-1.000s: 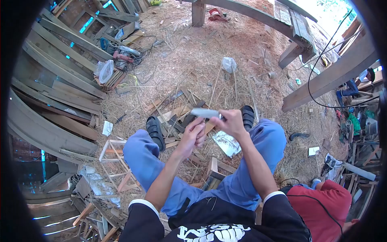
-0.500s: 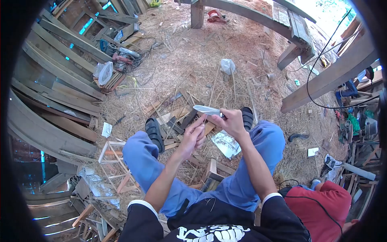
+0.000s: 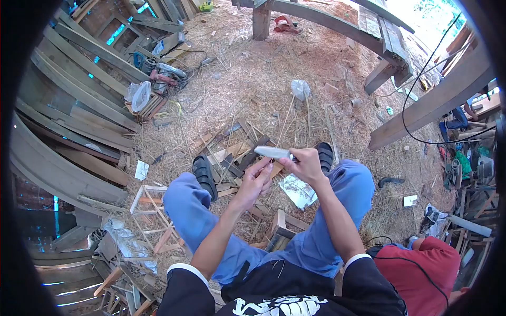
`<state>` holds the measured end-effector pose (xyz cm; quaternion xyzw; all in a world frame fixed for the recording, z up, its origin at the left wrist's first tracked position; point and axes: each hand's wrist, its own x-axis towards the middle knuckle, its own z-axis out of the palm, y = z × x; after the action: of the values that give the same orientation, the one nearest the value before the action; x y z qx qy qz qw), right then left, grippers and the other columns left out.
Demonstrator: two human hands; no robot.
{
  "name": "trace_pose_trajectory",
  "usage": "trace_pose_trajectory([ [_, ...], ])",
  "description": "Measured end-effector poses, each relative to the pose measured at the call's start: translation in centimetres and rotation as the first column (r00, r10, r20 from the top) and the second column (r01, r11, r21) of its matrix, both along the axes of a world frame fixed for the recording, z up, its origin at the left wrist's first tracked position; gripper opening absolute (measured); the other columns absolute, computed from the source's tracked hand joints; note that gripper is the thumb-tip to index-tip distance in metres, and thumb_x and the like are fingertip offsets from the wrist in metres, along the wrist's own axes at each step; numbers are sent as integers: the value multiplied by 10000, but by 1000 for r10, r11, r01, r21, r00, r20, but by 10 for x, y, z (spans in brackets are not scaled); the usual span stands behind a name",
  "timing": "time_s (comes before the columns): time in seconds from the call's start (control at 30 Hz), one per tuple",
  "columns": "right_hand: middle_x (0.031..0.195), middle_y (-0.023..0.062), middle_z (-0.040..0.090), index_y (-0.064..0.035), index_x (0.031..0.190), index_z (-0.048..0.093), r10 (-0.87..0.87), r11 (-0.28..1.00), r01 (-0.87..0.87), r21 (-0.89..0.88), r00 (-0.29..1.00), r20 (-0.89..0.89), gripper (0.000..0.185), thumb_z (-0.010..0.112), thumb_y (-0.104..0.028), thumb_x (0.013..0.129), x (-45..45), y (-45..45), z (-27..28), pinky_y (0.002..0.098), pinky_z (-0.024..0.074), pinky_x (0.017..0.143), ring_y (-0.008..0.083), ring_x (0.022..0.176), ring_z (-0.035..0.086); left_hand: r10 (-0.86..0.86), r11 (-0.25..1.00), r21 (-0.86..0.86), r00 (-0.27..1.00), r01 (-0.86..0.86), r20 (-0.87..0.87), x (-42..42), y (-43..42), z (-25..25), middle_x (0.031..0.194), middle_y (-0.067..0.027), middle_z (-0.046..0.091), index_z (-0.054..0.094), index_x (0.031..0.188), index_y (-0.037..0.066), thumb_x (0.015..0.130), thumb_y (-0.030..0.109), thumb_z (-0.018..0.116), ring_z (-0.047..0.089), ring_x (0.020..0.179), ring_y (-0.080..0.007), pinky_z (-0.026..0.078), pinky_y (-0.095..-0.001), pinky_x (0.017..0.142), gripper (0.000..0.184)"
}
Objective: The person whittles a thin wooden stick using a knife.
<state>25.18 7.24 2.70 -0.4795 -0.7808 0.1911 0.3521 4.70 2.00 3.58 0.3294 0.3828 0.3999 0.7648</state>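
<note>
My right hand (image 3: 305, 166) is closed round the handle of a knife (image 3: 272, 152), whose broad pale blade points left. Just below the blade, my left hand (image 3: 254, 185) is closed, its fingers pinched on a thin strip (image 3: 272, 162) that is mostly hidden by fingers and blade. The blade lies across the strip, close to the left fingertips. Both hands are between my knees, over wood offcuts (image 3: 232, 158) on the ground.
A white sheet (image 3: 298, 190) lies by my right foot. To the left stand a small wooden frame (image 3: 153, 210) and leaning planks (image 3: 79, 110). Power tools (image 3: 163, 76) lie beyond. A bench (image 3: 327, 18) stands ahead, and a person in a red shirt (image 3: 416, 268) is close on my right.
The knife and both hands have shifted slightly down in view, and the blade's broad side shows more. Both hands keep their grip.
</note>
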Motion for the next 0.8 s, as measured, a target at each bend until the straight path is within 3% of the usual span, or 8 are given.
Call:
trace_pose_trajectory([
  [0.17,515,134,528,-62,664,621,89,990,-95,104,994,56,481,788,-484,822,-5,-3,-1,397,445,471,303,466,580,5,1000,6,1000,-5,-4,0,2,1,632,91,310,456,1513,156,1079,232,507,294,494,-26,252,-225,450,444],
  [0.27,518,134,539,-63,660,626,-22,999,22,-24,1000,6,483,788,-488,821,3,3,1,388,452,468,301,468,588,15,1000,-20,1000,-15,-1,-1,4,1,625,94,291,469,1496,123,1075,243,517,287,487,-28,242,-229,445,441],
  [0.37,523,134,550,-66,660,631,-16,999,14,-36,999,-45,480,786,-490,823,4,3,-6,383,460,469,302,472,597,-7,1000,-17,1000,7,-3,-1,6,5,638,97,276,449,1510,133,1076,251,510,272,491,-22,221,-222,443,454],
  [0.43,515,131,546,-67,659,624,66,993,-66,102,998,5,495,786,-506,819,0,-1,-5,396,451,465,304,474,600,-39,999,-16,999,39,0,-1,4,5,656,103,288,411,1532,142,1080,239,493,264,508,-13,201,-208,459,470],
  [0.5,510,126,543,-69,647,606,125,988,-132,84,988,87,513,790,-520,809,-4,-6,-3,399,439,458,304,471,596,-30,1000,1,1000,30,6,1,3,-3,651,94,286,379,1555,146,1084,223,467,260,502,-16,201,-209,456,485],
  [0.6,509,122,543,-68,634,588,86,988,-96,119,993,85,530,789,-526,807,-3,-1,1,397,431,454,303,463,586,-6,1000,-23,1000,6,-6,3,3,-6,645,93,278,392,1548,152,1083,223,469,254,497,-18,202,-216,452,477],
  [0.73,512,123,547,-73,638,605,11,997,-11,71,1000,9,513,787,-521,813,4,9,-5,394,430,454,303,457,574,-19,999,-28,1000,19,-12,4,14,-8,621,103,251,498,1481,164,1076,253,501,240,484,-18,197,-228,446,415],
  [0.8,513,123,547,-76,648,615,11,1000,-11,28,1000,-16,503,786,-518,814,3,6,-5,395,432,456,305,462,579,-15,999,-32,1000,14,-8,5,13,-7,618,104,252,483,1495,167,1076,244,497,242,482,-20,202,-227,445,426],
])
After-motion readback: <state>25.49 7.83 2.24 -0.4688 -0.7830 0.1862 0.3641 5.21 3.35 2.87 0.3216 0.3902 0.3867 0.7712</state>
